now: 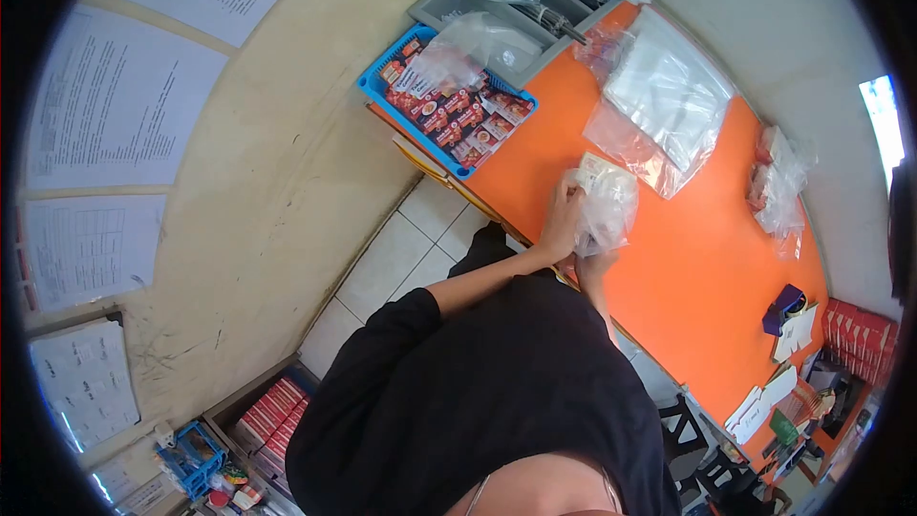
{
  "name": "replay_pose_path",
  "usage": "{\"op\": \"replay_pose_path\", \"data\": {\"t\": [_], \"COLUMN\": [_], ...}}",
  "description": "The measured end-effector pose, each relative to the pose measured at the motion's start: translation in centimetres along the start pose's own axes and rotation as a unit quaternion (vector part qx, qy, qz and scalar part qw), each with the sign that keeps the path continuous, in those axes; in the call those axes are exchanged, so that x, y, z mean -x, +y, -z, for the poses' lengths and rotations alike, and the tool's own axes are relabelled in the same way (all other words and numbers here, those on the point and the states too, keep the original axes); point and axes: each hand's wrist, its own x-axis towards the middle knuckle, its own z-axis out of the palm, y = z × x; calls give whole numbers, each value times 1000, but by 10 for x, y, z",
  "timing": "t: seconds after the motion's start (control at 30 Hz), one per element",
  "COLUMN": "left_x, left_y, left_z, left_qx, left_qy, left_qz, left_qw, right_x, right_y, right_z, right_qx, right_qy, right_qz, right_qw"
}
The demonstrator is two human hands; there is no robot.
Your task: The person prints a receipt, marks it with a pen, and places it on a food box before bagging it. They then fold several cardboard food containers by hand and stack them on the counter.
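A crinkled clear plastic bag (609, 215) is at the near edge of the orange table, between my two hands. A pale, yellowish printed piece (604, 170) shows at its far end. My left hand (562, 225) is on the bag's left side, its fingers bent and closed on the plastic. From the near side my right hand (594, 268) reaches under the bag, which hides most of its fingers. Just beyond lies a stack of flat clear plastic bags (669, 86).
A blue basket (458, 164) of printed red packets stands at the table's left end, beside a grey divided tray (444, 5). Another plastic bag (778, 182) lies by the far wall. A purple holder (783, 309) and white cards (761, 403) are toward the right.
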Motion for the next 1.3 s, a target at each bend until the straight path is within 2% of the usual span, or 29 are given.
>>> {"op": "replay_pose_path", "data": {"t": [0.13,0.2,0.33,0.4,0.43,0.5,0.53,0.6,0.63,0.73,0.83,0.9,1.13,1.2,1.23,1.3], "left_x": [-1,-5,-10,-8,-9,-12,-12,-15,-15,-14,-15,-15,-16,-18,-18,-18], "left_y": [-10,-12,-12,-11,-13,-17,-18,-19,-20,-18,-21,-18,-25,-27,-27,-27], "left_z": [4,9,21,24,26,26,26,27,28,28,25,27,26,26,27,31], "left_qx": [64,111,160,172,173,115,116,86,86,63,29,42,43,69,68,140], "left_qy": [-1,31,38,-24,-25,-60,-60,-100,-98,-114,-122,-118,-140,-131,-132,-141], "left_qz": [-15,-39,-72,-51,-50,-132,-133,-143,-144,-151,-155,-142,-139,-130,-130,-51], "left_qw": [998,993,984,984,983,983,982,981,981,980,980,982,979,981,980,979], "right_x": [4,4,-11,-17,-19,-29,-33,-42,-44,-50,-49,-49,-50,-55,-57,-57], "right_y": [-2,-7,-6,1,3,4,4,-2,-5,-15,-7,-2,5,7,12,20], "right_z": [-6,-18,11,23,21,12,9,2,3,14,14,14,13,16,15,15], "right_qx": [-7,-147,-168,-324,-323,-361,-360,-425,-425,-398,-372,-355,-376,-331,-331,-274], "right_qy": [-64,-41,-82,-97,-96,-23,-23,43,42,2,-12,-45,-67,-141,-140,-167], "right_qz": [-21,-171,-199,-387,-389,-353,-352,-374,-373,-410,-394,-339,-369,-385,-385,-343], "right_qw": [998,973,962,857,858,863,863,823,824,821,840,870,848,850,850,883]}}
